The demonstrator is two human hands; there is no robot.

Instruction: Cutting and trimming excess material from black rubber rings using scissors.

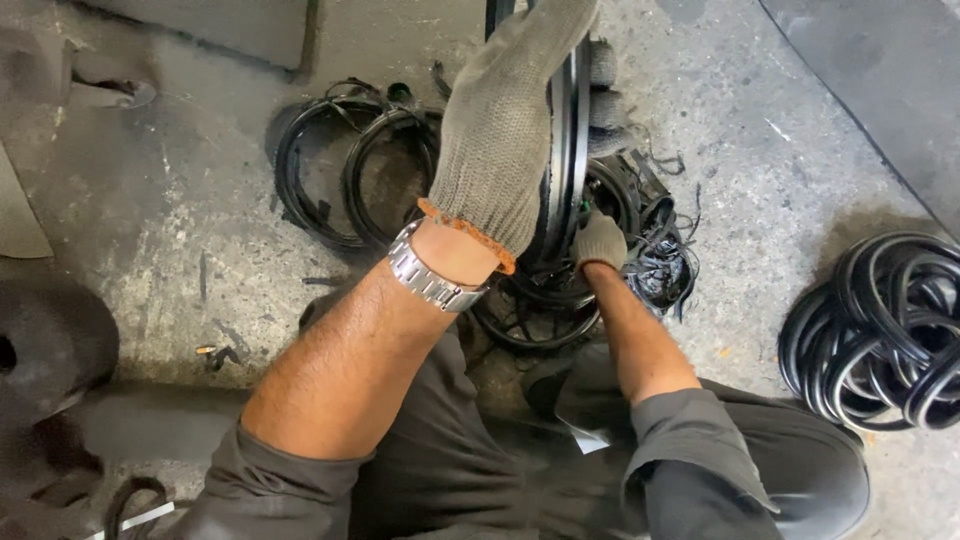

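Left hand (505,120) gloved, clamped over upright black rubber ring (568,130), right hand (598,240) gripping its lower edge, loose rings (885,335) well apart at right

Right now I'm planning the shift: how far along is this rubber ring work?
Looks done: a pile of black rings lies at the right. In hand: the left hand grips an upright black ring, while the right hand works at its lower part. Seemingly left: loose rings and tangled scraps on the concrete floor.

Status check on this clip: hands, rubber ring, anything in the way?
Left hand grips upright black ring. Right hand low at its base. Scrap rubber pile crowds behind.
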